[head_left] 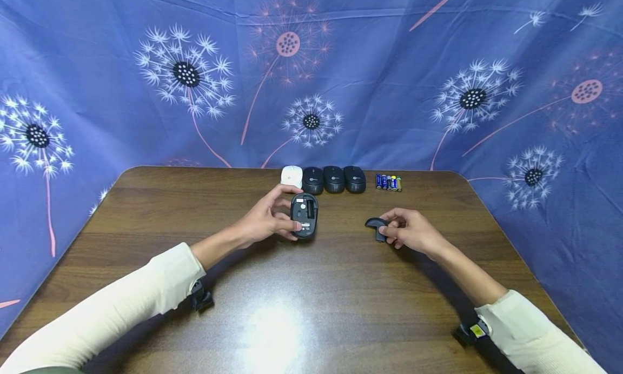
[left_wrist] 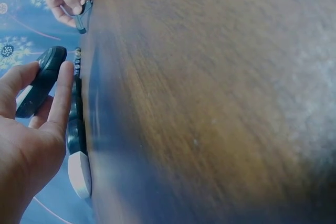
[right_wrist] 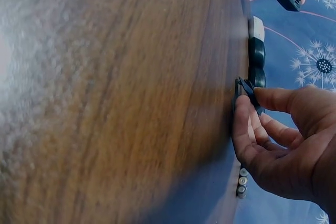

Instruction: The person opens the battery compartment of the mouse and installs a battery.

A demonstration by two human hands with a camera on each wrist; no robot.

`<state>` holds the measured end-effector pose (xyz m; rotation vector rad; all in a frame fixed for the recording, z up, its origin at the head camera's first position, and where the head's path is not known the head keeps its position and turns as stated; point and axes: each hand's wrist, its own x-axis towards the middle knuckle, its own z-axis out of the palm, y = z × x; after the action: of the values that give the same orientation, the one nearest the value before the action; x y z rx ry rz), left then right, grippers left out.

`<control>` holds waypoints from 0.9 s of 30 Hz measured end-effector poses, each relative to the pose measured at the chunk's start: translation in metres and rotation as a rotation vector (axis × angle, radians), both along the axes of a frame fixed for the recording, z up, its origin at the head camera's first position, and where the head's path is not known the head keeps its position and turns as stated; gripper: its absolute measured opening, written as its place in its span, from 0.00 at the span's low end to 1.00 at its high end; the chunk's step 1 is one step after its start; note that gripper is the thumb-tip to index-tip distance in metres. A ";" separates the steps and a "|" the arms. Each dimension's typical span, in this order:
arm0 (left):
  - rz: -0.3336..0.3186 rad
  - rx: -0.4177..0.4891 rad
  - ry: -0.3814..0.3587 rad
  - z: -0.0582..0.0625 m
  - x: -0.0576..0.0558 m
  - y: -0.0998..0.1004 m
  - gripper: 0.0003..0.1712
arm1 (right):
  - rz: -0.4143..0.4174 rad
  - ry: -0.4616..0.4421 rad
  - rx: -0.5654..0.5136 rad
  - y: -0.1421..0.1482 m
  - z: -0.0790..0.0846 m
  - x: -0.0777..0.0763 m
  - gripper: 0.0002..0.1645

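My left hand (head_left: 265, 218) grips a black computer mouse (head_left: 305, 216) by its edges, above the middle of the table. The mouse is turned underside up, showing its labels and a dark uncovered battery slot. In the left wrist view the same mouse (left_wrist: 46, 77) is seen side-on between thumb and fingers. To the right, my right hand (head_left: 413, 231) pinches a black battery cover (head_left: 377, 224) with a curved top and a narrow stem. The right wrist view shows this cover (right_wrist: 249, 91) edge-on at the fingertips. A wide gap separates mouse and cover.
A white mouse (head_left: 291, 175) and three black mice (head_left: 333, 179) stand in a row along the back of the wooden table (head_left: 185, 201). Several batteries (head_left: 389, 182) lie side by side to their right. Behind the table's far edge hangs a blue flowered cloth (head_left: 379, 82).
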<state>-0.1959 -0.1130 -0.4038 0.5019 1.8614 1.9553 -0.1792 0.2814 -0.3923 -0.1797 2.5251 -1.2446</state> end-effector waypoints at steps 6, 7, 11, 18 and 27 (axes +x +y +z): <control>0.008 -0.005 0.006 0.001 0.000 0.001 0.52 | -0.009 0.003 0.004 0.000 -0.001 -0.002 0.27; 0.008 -0.007 0.007 0.001 0.000 0.002 0.52 | -0.008 0.004 0.005 0.000 -0.001 -0.002 0.27; 0.007 -0.007 0.007 0.002 0.000 0.003 0.52 | -0.007 0.001 0.010 0.001 -0.001 -0.001 0.27; 0.011 -0.005 0.012 0.003 0.000 0.004 0.52 | -0.007 0.000 0.007 0.004 -0.002 0.000 0.28; 0.010 -0.012 0.005 0.003 0.001 0.004 0.52 | 0.003 -0.003 0.013 0.007 -0.002 -0.001 0.28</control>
<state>-0.1950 -0.1091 -0.4004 0.4954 1.8816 1.9500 -0.1805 0.2885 -0.3944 -0.1782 2.5287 -1.2267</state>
